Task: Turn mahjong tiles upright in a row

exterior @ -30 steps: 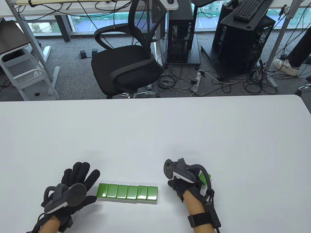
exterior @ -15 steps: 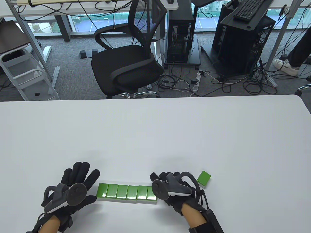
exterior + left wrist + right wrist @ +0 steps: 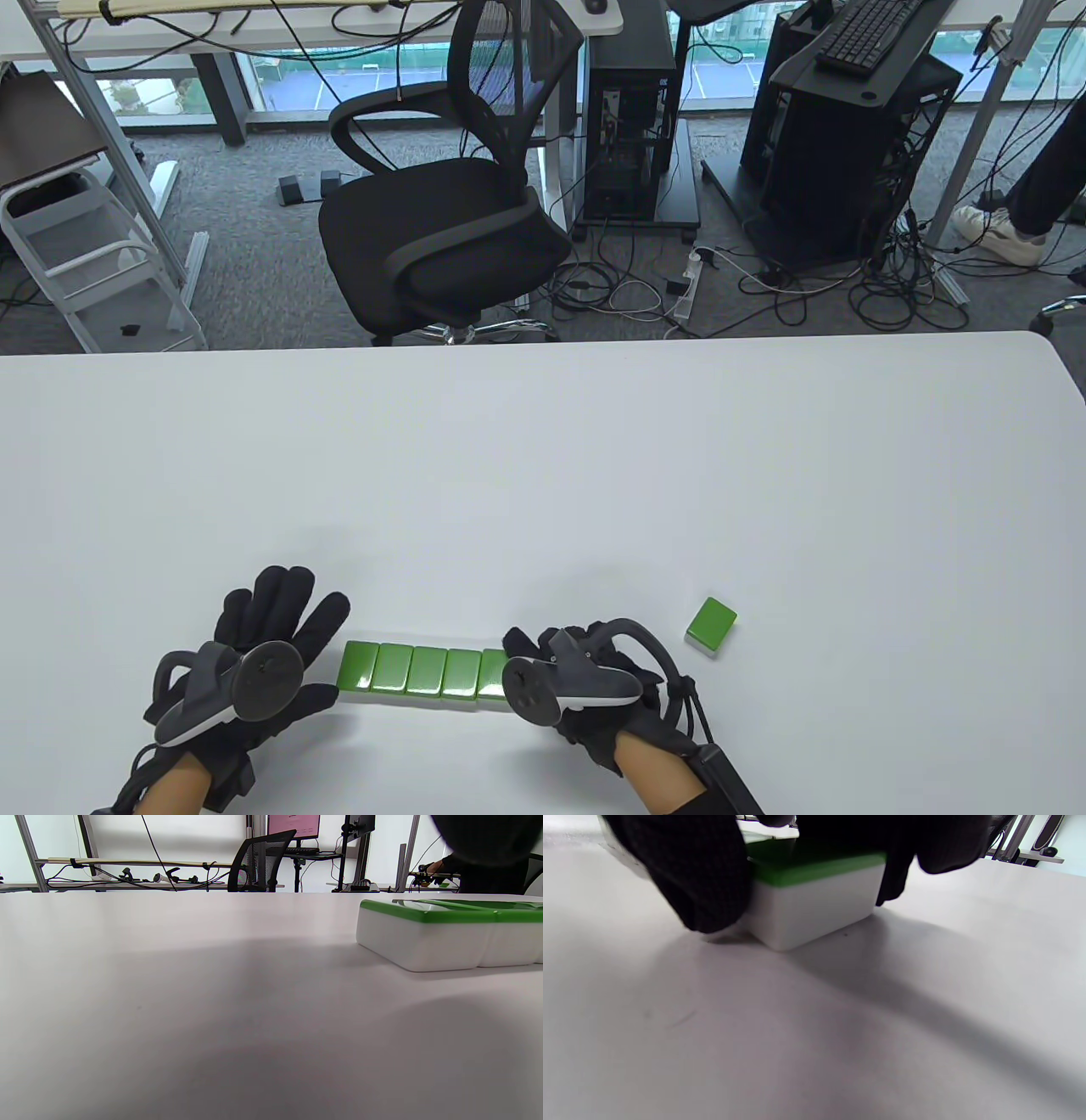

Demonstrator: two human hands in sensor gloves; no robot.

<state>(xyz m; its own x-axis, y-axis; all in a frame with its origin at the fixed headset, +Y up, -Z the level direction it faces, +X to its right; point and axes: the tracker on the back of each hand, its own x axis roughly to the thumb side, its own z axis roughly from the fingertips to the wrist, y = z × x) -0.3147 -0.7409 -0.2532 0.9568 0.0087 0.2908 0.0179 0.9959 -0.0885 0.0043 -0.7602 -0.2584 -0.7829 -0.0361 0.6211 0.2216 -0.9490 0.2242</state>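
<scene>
A row of green-backed mahjong tiles [image 3: 407,671] lies flat near the table's front edge. My left hand [image 3: 271,628] rests flat with fingers spread, just left of the row's left end; the left wrist view shows that end tile [image 3: 424,938] and a bit of dark glove [image 3: 488,840]. My right hand [image 3: 543,647] covers the row's right end. In the right wrist view its thumb [image 3: 700,878] and fingers [image 3: 925,844] grip the end tile [image 3: 814,904], which still lies on the table. A lone green tile [image 3: 711,626] lies flat and askew to the right.
The white table [image 3: 543,475] stretches far beyond the tiles. A black office chair [image 3: 441,229], computer towers and floor cables stand past the table's far edge.
My right hand has moved left from the lone tile to the right end of the row and closed around the end tile. The lone tile is uncovered. The left hand has not moved.
</scene>
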